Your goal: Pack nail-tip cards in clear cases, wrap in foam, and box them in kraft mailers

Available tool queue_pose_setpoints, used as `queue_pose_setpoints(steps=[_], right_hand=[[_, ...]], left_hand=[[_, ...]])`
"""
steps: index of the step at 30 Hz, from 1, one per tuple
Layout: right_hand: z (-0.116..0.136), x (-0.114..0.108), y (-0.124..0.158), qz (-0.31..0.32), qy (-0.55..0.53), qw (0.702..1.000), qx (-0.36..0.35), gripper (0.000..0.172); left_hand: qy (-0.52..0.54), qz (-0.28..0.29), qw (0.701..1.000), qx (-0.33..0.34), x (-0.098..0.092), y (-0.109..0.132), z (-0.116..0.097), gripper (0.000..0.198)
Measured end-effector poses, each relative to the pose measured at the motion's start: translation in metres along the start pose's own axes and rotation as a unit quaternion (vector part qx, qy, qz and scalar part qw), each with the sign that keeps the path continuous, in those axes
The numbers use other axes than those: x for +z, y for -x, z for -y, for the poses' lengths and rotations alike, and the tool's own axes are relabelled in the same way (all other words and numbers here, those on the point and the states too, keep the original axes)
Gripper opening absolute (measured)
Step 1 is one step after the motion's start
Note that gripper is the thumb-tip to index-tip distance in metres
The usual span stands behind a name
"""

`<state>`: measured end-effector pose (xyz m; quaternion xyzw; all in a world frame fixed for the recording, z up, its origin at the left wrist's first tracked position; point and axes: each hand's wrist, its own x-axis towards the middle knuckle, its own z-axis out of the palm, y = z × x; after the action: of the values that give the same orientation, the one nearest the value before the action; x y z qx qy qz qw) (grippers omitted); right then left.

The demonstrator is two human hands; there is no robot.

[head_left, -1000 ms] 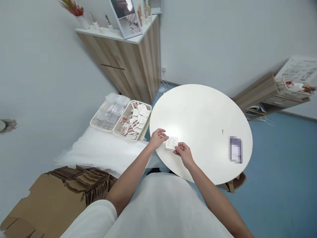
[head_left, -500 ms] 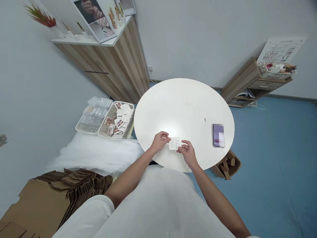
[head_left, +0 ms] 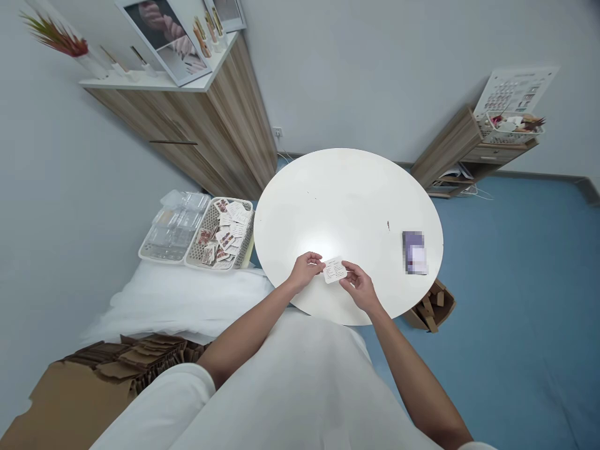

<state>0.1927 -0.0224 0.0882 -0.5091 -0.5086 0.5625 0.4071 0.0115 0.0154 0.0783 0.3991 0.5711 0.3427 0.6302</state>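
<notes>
A small white card [head_left: 334, 270] with rounded corners and printed lines of text is held up over the near part of the round white table [head_left: 356, 187]. My left hand [head_left: 306, 271] pinches its left edge between thumb and fingertips. At the card's right edge, my right hand [head_left: 360, 285] grips it, fingers at the upper corner and thumb below. The card tilts slightly, its right side higher. The print is too small to read.
Left of the table, a white basket [head_left: 191, 257] holds many printed cards; another basket [head_left: 162, 257] holds clear plastic boxes. A blurred purple item [head_left: 413, 244] lies on the table's right. Flattened cardboard [head_left: 70, 400] is stacked lower left; a cardboard box [head_left: 445, 309] stands on the floor.
The card has turned a little, its right side now higher, and shifted slightly right. My right hand has changed its hold on the edge. The camera view has shifted slightly.
</notes>
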Motion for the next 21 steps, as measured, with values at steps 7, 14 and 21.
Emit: queue_pose_setpoints(steps=[7,14,21], right_hand=[[0.007,0.012,0.003,-0.183,0.165,0.969,-0.016,0.031],[0.006,0.016,0.005,-0.113,0.349,0.909,-0.198,0.017],[-0.001,0.020,0.013,-0.085,0.402,0.867,-0.282,0.023]], left_hand=[[-0.050,0.030,0.997,0.045,0.022,0.013,-0.003,0.022],[-0.013,0.128,0.991,0.041,0.018,0.026,-0.020,0.028],[0.040,0.123,0.992,0.011,0.009,0.021,-0.010,0.030]])
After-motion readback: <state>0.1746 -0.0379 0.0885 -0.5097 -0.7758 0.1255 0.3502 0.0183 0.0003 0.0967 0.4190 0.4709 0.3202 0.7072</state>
